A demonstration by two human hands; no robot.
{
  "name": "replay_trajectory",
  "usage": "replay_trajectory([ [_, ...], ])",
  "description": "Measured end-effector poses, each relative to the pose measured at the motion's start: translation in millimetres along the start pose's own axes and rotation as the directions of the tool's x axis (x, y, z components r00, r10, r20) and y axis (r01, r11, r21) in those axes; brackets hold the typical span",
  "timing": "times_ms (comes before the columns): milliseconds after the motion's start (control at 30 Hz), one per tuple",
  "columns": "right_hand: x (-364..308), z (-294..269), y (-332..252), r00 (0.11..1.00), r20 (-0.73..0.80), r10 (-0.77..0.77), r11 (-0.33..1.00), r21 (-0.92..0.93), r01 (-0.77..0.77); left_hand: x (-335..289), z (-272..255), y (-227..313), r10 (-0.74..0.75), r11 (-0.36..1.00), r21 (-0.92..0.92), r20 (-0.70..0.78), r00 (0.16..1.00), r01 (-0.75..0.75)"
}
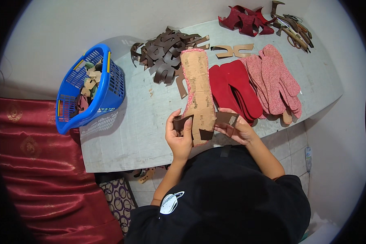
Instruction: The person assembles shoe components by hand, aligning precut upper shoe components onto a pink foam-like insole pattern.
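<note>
- I take the cardboard-backed sole (198, 95) as my landmark; it lies lengthwise on the grey table (122, 138), its near end between both hands, its pink-trimmed far end pointing away from me.
- My left hand (179, 134) is closed on the left end of the brown strap (182, 122), pinching it against the sole's near left edge. If that pinch relaxes, I judge the end could spring out of its fold.
- My right hand (236, 128) grips the strap's right end just right of the sole's near end. Pulling unevenly here could skew the strap across the sole or drag the sole sideways.
- The dark middle of the strap crosses the near end; I cannot tell whether anything fixes it there, so it may slide.
- Just right of the sole, the red insoles (236, 87) and the pink patterned insoles (274, 79) lie overlapped; a sideways shove of the sole could knock them toward the table edge.
- Beyond the sole's far left sits the heap of brown straps (166, 55); loose pieces could snag.
- Well left of the sole, the blue basket (91, 87) overhangs the table's edge and looks easy to tip.
</note>
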State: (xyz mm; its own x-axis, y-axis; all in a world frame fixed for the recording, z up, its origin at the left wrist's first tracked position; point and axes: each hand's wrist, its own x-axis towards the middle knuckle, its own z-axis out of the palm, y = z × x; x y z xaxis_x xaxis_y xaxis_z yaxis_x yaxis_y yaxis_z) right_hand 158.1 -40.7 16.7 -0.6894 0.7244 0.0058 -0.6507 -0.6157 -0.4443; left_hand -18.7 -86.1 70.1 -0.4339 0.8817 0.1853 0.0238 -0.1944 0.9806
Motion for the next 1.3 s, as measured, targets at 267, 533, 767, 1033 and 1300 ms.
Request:
replay_trajectory([
  [267, 0.5, 14.3, -5.2, 0.996, 0.075, -0.048, 0.991, -0.125, 0.057, -9.7, 4.0, 2.3, 0.023, 0.998, 0.057, -0.031, 0.999, -0.021],
  [533, 0.9, 14.4, 4.3, 0.996, -0.088, -0.007, 0.935, -0.354, -0.025, -21.1, 7.6, 0.7, 0.128, 0.983, 0.126, 0.02, 0.992, -0.129],
  [767, 4.1, 28.3, 6.6, 0.986, -0.167, -0.018, 0.951, -0.306, -0.034, -30.0, 7.1, -3.9, 0.193, 0.97, 0.141, 0.037, 0.981, -0.196],
  [1033, 3.7, 33.2, 11.5, 0.987, -0.161, 0.017, 0.985, -0.167, -0.044, -30.5, 5.3, -8.5, 0.381, 0.903, 0.202, 0.033, 0.924, -0.379],
  [1300, 1.9, 28.3, 19.7, 0.989, -0.145, 0.019, 0.993, -0.11, -0.035, -30.5, 5.8, -7.1, 0.493, 0.852, 0.181, 0.043, 0.869, -0.492],
])
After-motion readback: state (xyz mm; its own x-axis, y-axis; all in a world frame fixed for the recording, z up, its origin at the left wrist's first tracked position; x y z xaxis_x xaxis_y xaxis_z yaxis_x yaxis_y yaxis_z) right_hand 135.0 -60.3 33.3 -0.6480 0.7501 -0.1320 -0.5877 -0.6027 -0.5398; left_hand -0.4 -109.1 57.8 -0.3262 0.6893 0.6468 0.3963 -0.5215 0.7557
